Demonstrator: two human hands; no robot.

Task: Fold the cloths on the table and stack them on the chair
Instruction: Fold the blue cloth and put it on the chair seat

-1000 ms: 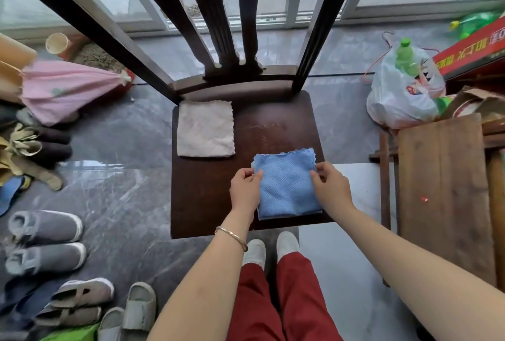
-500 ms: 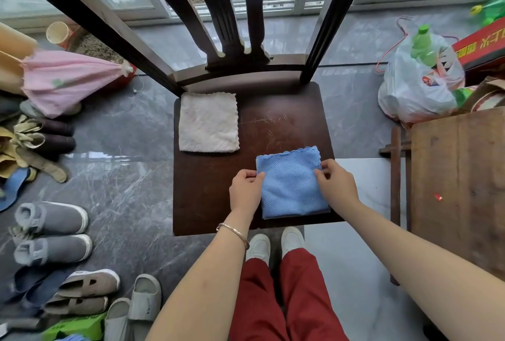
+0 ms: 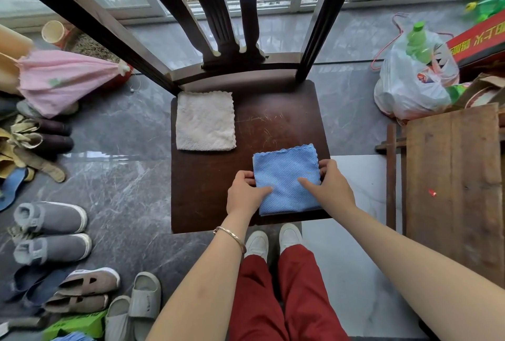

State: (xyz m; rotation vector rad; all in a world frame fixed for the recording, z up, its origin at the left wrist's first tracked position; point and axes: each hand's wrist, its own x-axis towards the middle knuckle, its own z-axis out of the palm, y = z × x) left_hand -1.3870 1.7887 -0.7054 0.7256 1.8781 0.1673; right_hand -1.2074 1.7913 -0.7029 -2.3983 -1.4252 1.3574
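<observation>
1. Folded blue cloth lies on the chair seat, at the front right corner.
2. Its left edge is pinched by the left hand, thumb on top.
3. Its right edge is pinched by the right hand, thumb on top.
4. Folded beige cloth lies at the seat's back left, apart from the blue cloth.

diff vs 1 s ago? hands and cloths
Both thumbs slid inward onto the top of the blue cloth; the left hand and right hand now pinch its side edges. The blue cloth and the beige cloth stayed put on the chair.
</observation>
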